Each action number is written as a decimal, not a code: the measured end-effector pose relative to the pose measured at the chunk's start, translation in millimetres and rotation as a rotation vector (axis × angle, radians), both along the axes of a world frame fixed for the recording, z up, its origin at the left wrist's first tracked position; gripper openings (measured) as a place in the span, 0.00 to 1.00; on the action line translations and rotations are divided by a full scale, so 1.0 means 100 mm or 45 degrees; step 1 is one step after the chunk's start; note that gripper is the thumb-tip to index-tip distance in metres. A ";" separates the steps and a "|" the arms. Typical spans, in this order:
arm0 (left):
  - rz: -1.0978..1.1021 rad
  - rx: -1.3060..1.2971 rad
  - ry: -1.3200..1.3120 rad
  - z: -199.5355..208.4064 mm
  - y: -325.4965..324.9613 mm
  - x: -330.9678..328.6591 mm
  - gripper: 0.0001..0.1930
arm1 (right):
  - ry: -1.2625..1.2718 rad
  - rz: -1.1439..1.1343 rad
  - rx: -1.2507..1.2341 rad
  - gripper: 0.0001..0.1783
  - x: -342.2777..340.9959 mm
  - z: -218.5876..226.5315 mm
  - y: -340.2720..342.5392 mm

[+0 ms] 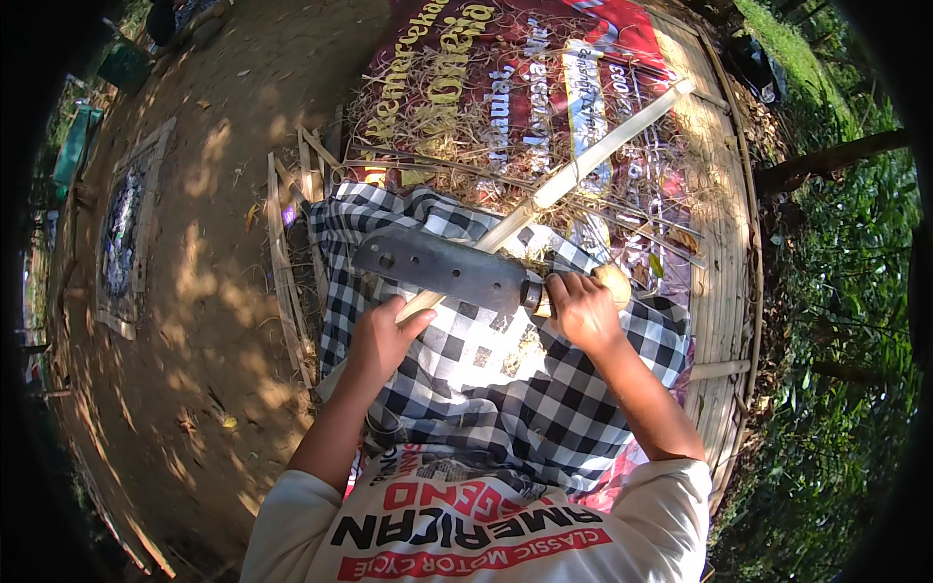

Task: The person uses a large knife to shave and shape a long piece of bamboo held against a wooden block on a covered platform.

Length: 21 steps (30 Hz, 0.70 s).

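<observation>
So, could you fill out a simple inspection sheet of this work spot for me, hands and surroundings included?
Surface: bamboo platform with a dark red printed banner; black-and-white checked cloth nearer the person.
Things in hand: broad-bladed knife crossing above a long pale bamboo strip; whether they touch is unclear.
Clutter: straw-like shavings scattered over the banner.
Hands: left hand grips the strip's near end; right hand grips the knife's handle.
Cables: nothing seen.
Surroundings: sun-dappled bare ground left, green plants right.

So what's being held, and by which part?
Left hand: bamboo strip, by its near end. Right hand: broad-bladed knife, by its wooden handle.
</observation>
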<state>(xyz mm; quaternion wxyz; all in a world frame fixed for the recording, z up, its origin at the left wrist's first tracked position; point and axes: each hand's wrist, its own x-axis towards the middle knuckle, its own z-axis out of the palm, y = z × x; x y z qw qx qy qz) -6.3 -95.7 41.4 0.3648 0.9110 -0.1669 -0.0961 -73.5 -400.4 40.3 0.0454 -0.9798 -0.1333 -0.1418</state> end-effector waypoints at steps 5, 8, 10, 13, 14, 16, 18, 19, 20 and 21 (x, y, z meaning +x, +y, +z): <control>-0.001 0.207 0.163 0.17 -0.08 0.01 0.25 | 0.102 -0.896 0.064 0.12 0.09 -0.06 -0.90; -0.004 0.218 0.084 0.21 -0.13 0.05 0.25 | 0.193 -1.066 0.186 0.16 -0.02 0.10 -0.95; -0.004 0.207 0.066 0.19 -0.11 0.04 0.25 | 0.177 -1.065 0.250 0.18 -0.09 0.13 -0.88; 0.006 0.182 0.068 0.11 -0.11 0.03 0.25 | 0.204 -0.996 0.316 0.17 -0.12 0.14 -0.69; 0.003 0.163 0.085 0.12 -0.11 0.04 0.25 | 0.193 -0.930 0.312 0.18 -0.10 0.12 -0.61; -0.020 0.119 0.139 0.12 -0.06 0.05 0.22 | 0.254 -0.843 0.442 0.20 -0.07 0.11 -0.38; -0.117 -0.018 0.185 0.11 0.05 0.10 0.20 | 0.285 -0.739 0.561 0.20 -0.04 0.15 -0.18; -0.148 -0.078 0.207 0.11 0.12 0.09 0.19 | 0.337 -0.697 0.629 0.19 -0.01 0.21 -0.05; -0.118 -0.073 0.420 0.21 0.11 0.11 0.19 | 0.334 -0.670 0.665 0.21 0.00 0.25 0.04; -0.084 -0.069 0.632 0.36 0.11 0.13 0.19 | 0.369 -0.662 0.716 0.22 0.00 0.22 0.10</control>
